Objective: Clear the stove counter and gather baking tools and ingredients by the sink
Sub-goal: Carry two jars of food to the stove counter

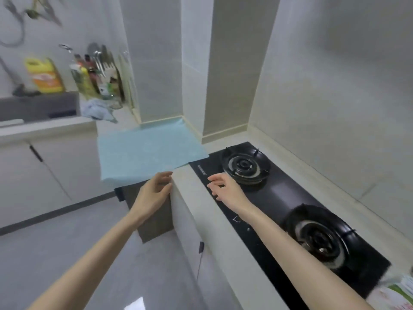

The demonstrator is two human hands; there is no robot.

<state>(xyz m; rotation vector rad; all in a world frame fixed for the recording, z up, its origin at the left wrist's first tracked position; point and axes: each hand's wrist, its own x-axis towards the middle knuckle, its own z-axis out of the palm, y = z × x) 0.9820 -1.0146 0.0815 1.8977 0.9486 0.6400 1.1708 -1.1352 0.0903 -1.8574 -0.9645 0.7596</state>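
The left hand [156, 191] has its fingers [166, 175] loose and straight, holding nothing, the tips at the near corner of the blue sheet [147, 151]; whether they touch it cannot be told. The sheet lies flat on the pale surface [190, 198] at 11 o'clock from the stove [279, 198], overhanging the edge. The right hand [225, 186] hovers empty over the stove's front strip, fingers spread. At 10 o'clock, well apart, are the sink [40, 106], a yellow jug [44, 74], bottles [89, 77] and a crumpled rag [98, 110].

A blue mat [147, 151] overhangs the counter [191, 195] beside the stove [281, 198]. The left hand [156, 191] (fingers loose) is at its corner, the right hand [225, 189] above the stove.
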